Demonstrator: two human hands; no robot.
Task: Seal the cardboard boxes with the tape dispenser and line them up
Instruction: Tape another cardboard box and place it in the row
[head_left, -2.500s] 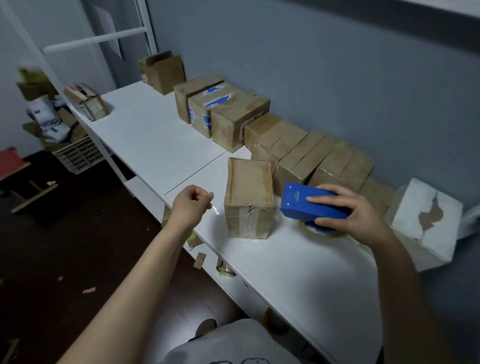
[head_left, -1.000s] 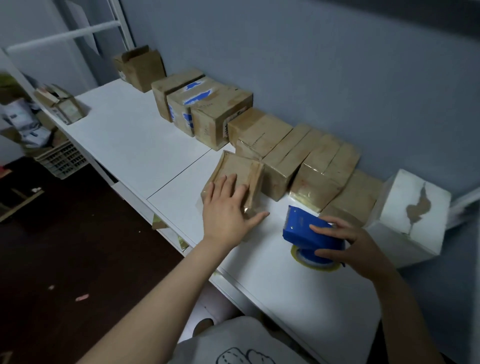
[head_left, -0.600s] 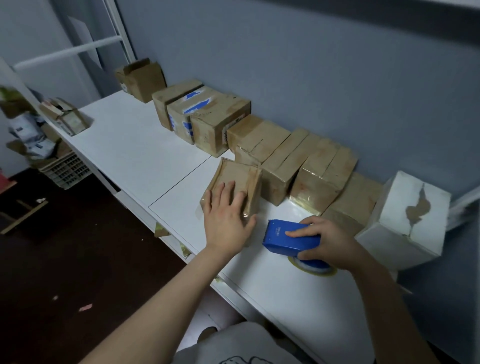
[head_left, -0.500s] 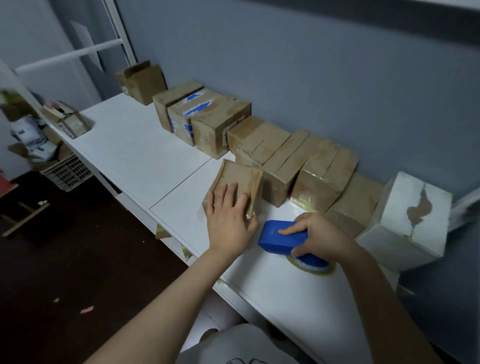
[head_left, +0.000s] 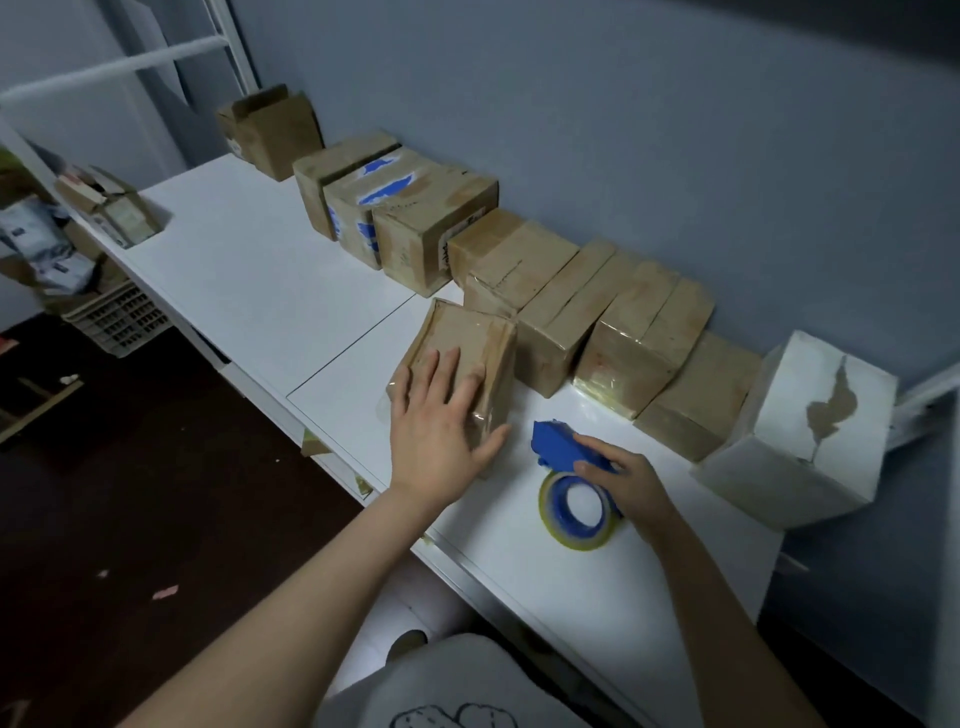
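Note:
A small taped cardboard box (head_left: 467, 338) lies tilted on the white table (head_left: 249, 280), leaning toward the row of sealed boxes (head_left: 587, 306) along the wall. My left hand (head_left: 441, 421) lies flat on its near face with straight fingers, thumb spread to the right. The blue tape dispenser (head_left: 558, 447) lies on its side on the table, its yellowish tape roll (head_left: 576, 512) facing up. My right hand (head_left: 628, 478) grips the dispenser's handle from the right.
A white box (head_left: 810, 436) with torn paper stands at the row's right end. An open brown box (head_left: 270, 130) and a small box (head_left: 111, 210) sit at the table's far left. A plastic crate (head_left: 117, 317) of clutter stands on the dark floor.
The box went from upright to tipped over under my left hand. My right hand has turned the dispenser onto its side, so the roll now faces up.

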